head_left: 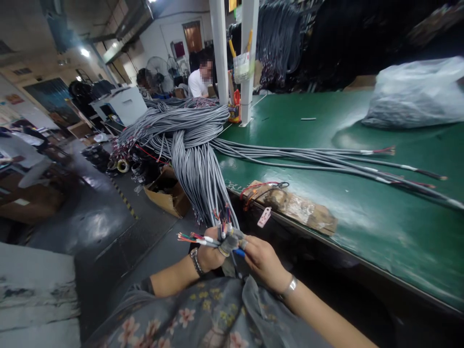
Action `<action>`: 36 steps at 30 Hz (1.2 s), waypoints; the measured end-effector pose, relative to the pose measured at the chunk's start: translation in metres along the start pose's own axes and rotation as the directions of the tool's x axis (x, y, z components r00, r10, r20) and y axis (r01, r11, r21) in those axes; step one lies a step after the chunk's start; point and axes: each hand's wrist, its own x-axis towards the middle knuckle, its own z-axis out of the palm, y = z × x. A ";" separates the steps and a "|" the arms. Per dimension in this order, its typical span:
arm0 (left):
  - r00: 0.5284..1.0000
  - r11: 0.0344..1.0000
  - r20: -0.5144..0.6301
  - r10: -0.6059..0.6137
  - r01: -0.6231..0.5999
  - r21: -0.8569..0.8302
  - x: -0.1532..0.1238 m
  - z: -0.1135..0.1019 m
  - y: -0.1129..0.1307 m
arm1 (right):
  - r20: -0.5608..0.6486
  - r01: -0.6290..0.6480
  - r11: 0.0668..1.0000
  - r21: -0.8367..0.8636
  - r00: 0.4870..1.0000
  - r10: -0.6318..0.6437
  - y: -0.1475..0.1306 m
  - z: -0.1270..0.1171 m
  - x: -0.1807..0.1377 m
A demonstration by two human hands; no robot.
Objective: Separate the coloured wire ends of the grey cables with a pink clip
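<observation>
My left hand is closed around a few grey cables near their ends. From it a grey cable end with a white band points left, its thin red, green, orange and black wires fanned out. More bare coloured wires stand up just above my fingers. My right hand is closed in a pinch beside the left one, fingertips at the cable ends. A small blue piece shows under its fingers; its kind is hidden. Grey coverings wrap some fingertips. A thick bundle of grey cables hangs off the table towards my hands.
On the green table lie loose grey cables, a taped cardboard piece with a pink tag, and a clear plastic bag. A white post rises behind. An open carton stands on the floor; a person sits beyond.
</observation>
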 end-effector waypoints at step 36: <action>0.978 0.786 0.079 -0.195 0.204 -0.583 0.020 -0.070 -0.006 | 0.282 -0.332 0.923 0.194 0.920 0.272 0.003 0.018 0.009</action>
